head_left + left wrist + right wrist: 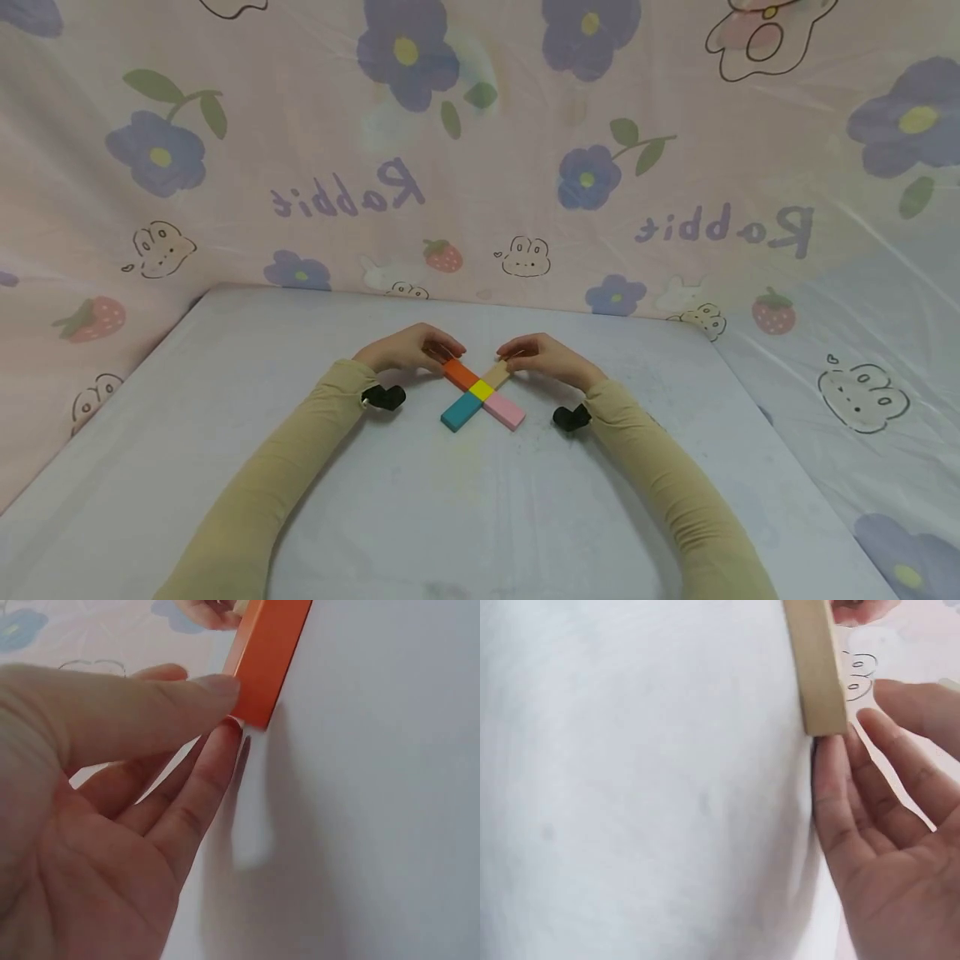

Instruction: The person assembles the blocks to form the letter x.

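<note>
Small coloured blocks lie in an X on the white table. A yellow block [482, 390] forms the middle, with an orange block [461, 375] at far left, a plain wooden block [498, 376] at far right, a teal block [461, 411] at near left and a pink block [505, 411] at near right. My left hand [408, 347] is at the orange block's outer end, thumb against its side and a fingertip at the end face. At the wooden block's outer end, fingertips of my right hand [553, 357] touch it, while the thumb stands apart.
The white tabletop [420, 517] spreads around the blocks. Behind it hangs a pink curtain [480, 183] printed with flowers and rabbits, which also runs along both sides. Dark wrist straps [385, 397] show over the beige sleeves [292, 450].
</note>
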`<state>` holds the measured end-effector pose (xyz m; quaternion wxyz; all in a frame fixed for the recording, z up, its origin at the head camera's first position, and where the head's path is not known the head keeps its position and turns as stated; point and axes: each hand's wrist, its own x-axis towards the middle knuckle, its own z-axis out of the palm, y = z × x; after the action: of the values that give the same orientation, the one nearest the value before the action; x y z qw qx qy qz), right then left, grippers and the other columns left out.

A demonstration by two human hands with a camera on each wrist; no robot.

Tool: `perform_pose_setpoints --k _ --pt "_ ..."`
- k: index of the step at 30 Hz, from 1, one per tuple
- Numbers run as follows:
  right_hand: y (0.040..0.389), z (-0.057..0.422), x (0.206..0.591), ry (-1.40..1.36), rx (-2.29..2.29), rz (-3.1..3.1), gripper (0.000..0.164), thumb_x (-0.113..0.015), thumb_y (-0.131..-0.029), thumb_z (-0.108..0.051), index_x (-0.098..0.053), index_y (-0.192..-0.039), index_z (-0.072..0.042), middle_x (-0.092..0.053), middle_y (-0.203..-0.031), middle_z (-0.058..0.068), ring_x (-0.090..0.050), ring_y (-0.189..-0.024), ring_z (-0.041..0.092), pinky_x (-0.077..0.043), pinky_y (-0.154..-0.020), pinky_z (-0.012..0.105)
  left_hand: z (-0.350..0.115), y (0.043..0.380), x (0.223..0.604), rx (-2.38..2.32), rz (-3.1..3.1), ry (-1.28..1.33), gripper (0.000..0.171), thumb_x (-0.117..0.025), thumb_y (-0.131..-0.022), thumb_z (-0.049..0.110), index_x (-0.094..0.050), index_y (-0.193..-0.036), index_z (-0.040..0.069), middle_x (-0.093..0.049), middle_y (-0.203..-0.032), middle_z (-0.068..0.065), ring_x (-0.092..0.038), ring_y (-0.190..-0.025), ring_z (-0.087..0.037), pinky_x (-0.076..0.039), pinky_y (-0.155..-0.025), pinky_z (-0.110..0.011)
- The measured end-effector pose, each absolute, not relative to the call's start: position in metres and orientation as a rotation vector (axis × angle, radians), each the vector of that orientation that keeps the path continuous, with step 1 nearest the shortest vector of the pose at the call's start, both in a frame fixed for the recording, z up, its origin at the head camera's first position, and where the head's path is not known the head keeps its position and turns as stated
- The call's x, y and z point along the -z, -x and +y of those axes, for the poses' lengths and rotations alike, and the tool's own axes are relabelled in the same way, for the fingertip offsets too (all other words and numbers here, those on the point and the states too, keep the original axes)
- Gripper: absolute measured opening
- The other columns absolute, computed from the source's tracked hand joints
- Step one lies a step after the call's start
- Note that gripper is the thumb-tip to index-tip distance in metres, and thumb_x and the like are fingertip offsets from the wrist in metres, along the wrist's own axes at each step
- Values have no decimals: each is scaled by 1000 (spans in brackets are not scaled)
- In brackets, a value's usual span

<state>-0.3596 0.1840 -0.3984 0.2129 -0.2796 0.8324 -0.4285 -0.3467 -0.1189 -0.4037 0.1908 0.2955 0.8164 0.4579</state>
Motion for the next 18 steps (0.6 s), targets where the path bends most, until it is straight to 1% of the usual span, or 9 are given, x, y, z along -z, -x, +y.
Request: perform_pose_setpoints --k 2,6,10,12,14,18 --pt "359 187 397 776 1200 2309 34 -64 -93 -18 -62 -125 -6 -63 -120 5 -57 -109 20 -45 -93 35 -125 347 405 -1313 2297 -829 42 -69 -85 -3 -60 -126 1 -62 -122 -11 -60 -108 -23 -47 -94 -32" --pt "359 196 392 773 1234 2309 37 -61 -94 -17 -58 -128 -1 -62 -123 10 -59 -109 25 -46 -94 39 -143 345 404 -1350 2343 -835 40 -66 -89 3 -58 -128 -2 -61 -122 -15 -60 -109 -26 -48 -94 -35" --pt "358 210 385 764 1206 2376 38 -59 -95 -16 -56 -129 0 -60 -127 13 -57 -113 26 -44 -97 42 -167 341 399 -1354 2423 -793 39 -65 -92 10 -57 -128 -2 -61 -121 -17 -60 -107 -28 -49 -91 -40" --pt "358 219 382 776 1172 2433 40 -59 -95 -15 -54 -131 1 -58 -128 16 -55 -116 29 -42 -98 45 -180 339 397 -1343 2469 -770 39 -63 -93 12 -56 -128 -2 -61 -122 -17 -59 -109 -30 -47 -93 -43" --pt "353 226 375 797 1128 2494 42 -59 -95 -11 -51 -133 3 -55 -129 22 -52 -118 34 -40 -99 48 -195 337 397 -1329 2525 -747 40 -63 -94 15 -56 -129 -2 -60 -124 -18 -57 -112 -31 -44 -96 -46" --pt "347 246 366 839 936 2669 52 -60 -95 -13 -41 -141 1 -47 -134 28 -47 -122 43 -37 -101 54 -228 331 392 -1256 2687 -674 50 -60 -96 25 -48 -136 -3 -52 -133 -22 -48 -123 -37 -36 -103 -50"
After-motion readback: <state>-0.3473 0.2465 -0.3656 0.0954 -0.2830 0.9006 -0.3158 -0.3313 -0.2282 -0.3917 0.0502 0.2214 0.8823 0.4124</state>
